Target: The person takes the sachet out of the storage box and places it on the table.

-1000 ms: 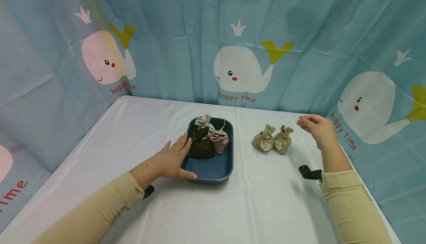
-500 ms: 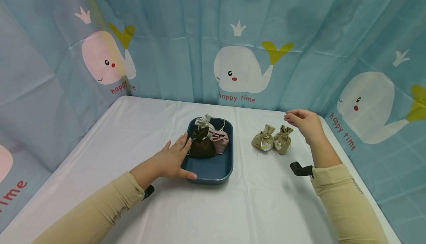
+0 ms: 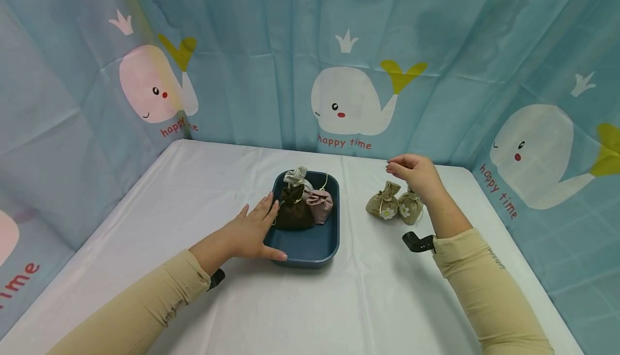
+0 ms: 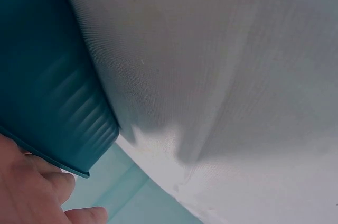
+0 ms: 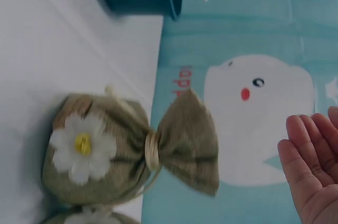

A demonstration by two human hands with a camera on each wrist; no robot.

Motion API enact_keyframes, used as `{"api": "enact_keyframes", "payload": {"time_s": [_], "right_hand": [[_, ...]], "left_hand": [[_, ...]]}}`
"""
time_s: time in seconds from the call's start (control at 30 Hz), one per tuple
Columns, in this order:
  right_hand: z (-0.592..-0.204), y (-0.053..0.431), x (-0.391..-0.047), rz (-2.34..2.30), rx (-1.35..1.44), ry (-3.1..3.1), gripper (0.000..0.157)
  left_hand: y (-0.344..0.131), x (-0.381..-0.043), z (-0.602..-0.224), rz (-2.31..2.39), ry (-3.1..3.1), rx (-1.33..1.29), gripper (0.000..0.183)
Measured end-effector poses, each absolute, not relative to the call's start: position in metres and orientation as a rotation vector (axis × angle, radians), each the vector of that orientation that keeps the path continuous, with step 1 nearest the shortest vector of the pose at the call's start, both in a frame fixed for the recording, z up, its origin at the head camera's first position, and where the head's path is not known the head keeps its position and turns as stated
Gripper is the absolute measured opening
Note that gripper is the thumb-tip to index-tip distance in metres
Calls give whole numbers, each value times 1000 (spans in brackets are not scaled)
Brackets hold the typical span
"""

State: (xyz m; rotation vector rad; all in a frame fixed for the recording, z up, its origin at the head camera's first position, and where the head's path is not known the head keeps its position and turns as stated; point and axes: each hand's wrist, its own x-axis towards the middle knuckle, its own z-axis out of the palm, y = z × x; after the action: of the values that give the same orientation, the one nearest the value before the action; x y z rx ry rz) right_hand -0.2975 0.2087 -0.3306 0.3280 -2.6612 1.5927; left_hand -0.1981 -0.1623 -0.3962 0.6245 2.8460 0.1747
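Note:
My left hand rests with spread, straight fingers on the left rim of a dark blue rectangular bin. Inside the bin sit a dark brown drawstring pouch, a pink pouch and a whitish pouch. To its right, two beige drawstring pouches with white flowers stand side by side: a left one and a right one, whose top is partly hidden by my right hand. That hand hovers above them, holding nothing, its fingers loosely bent. The right wrist view shows one flowered pouch close up.
A white cloth covers the table. Behind and at both sides hangs a light blue curtain printed with whales. A black wrist camera sticks out from my right sleeve.
My right hand has moved left from beyond the beige pouches to over them. The left hand, the bin and the pouches have stayed put.

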Motion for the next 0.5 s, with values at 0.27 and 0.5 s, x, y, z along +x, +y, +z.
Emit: {"api": "enact_keyframes", "payload": {"time_s": [0.27,0.5], "right_hand": [[-330,184,-301,1537,383,-2759,28],[-335,158,-301,1386,464,-2853,23]], "left_hand": [[-163,-200,-399,171,2849,624,121],[-164,-200,-402,168,2852,623,122]]}}
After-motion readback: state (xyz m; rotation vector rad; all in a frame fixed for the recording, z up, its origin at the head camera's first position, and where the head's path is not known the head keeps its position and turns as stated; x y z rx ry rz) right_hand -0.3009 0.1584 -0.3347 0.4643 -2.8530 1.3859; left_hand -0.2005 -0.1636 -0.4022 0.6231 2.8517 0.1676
